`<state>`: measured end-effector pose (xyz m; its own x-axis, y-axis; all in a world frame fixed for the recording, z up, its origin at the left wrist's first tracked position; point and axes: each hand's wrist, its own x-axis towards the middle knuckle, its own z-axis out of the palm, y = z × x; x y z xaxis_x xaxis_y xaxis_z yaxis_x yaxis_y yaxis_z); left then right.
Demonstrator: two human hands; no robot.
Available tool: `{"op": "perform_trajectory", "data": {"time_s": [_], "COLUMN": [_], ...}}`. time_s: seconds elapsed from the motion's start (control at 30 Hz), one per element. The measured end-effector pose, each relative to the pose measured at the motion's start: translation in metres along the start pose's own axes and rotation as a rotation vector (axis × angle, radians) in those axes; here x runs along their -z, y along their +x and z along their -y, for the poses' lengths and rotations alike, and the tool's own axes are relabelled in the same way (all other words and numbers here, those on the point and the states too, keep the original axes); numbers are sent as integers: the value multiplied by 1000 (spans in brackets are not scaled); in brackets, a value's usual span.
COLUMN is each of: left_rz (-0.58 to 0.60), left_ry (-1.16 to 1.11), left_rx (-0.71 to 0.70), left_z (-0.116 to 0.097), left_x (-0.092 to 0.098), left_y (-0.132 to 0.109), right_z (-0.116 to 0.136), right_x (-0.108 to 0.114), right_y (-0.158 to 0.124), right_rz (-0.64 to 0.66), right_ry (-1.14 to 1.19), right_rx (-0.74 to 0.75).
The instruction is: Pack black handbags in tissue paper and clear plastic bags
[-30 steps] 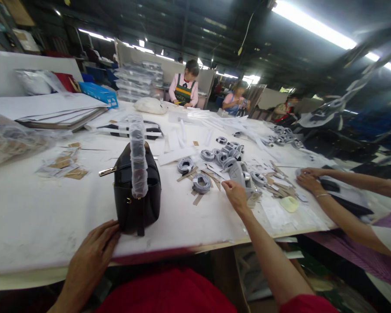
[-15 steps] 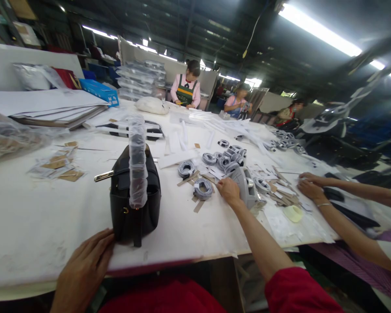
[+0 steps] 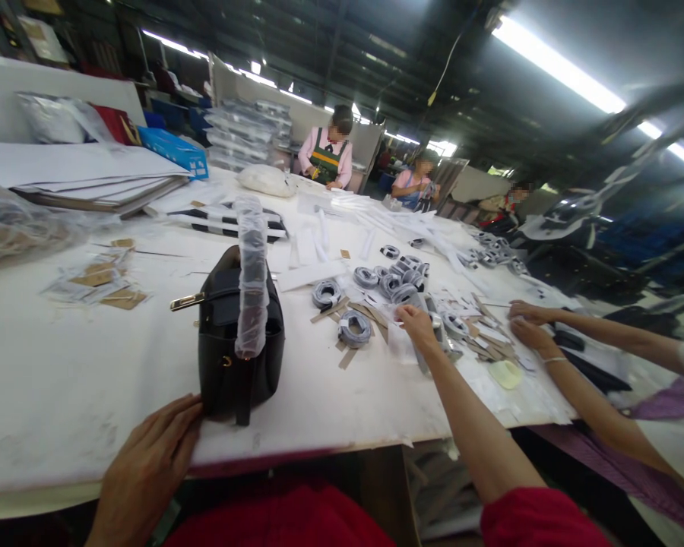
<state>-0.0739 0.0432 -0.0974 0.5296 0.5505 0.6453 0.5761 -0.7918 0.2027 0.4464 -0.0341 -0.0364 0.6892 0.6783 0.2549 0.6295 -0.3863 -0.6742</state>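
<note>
A black handbag (image 3: 220, 372) stands upright on the white table, its raised handle (image 3: 251, 277) wrapped in clear plastic. A gold-coloured metal piece (image 3: 187, 302) sticks out from its left side. My left hand (image 3: 151, 463) lies at the table's front edge, fingers extended, fingertips by the bag's lower left corner. Further right, my right hand (image 3: 417, 327) is closed, thumb and fingers pinched on a thin translucent sheet (image 3: 400, 346) beside a grey tape dispenser (image 3: 433, 311). Coiled grey straps (image 3: 353, 328) lie left of this hand.
Cardboard scraps (image 3: 493, 346) and a yellowish roll (image 3: 505, 374) lie to the right, near a co-worker's hands (image 3: 530, 323). Stacked boards (image 3: 102, 186) and a blue box (image 3: 174, 152) sit back left. Other people work across the table.
My right hand has moved slightly right, and a translucent sheet now shows at its fingers. The dispenser looks turned. The bag appears slightly further right in view.
</note>
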Motion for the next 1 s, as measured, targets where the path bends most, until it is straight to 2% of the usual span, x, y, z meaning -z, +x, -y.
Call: {"op": "perform_trajectory", "data": {"time_s": [0.2, 0.27, 0.43, 0.57, 0.77, 0.9, 1.0], "left_rz": [-13, -6, -24, -30, 5, -50, -75], "left_ry": [32, 46, 60, 37, 48, 43, -9], "left_rx": [-26, -54, -69, -49, -47, -96, -69], "left_z": [-1, -2, -3, -4, -1, 0, -3], "left_x": [0, 1, 2, 2, 1, 0, 4], "left_y": [-1, 0, 2, 1, 0, 3, 4], "right_z": [12, 15, 15, 8, -6, -8, -5], "right_x": [-10, -10, 14, 29, 14, 7, 12], "right_y": [-13, -16, -19, -37, -77, -85, -89], "right_rz": [208, 239, 187, 198, 184, 126, 67], "right_ry": [118, 113, -14, -159, -253, -254, -238], "right_rx": [-25, -27, -38, -32, -36, -10, 35]}}
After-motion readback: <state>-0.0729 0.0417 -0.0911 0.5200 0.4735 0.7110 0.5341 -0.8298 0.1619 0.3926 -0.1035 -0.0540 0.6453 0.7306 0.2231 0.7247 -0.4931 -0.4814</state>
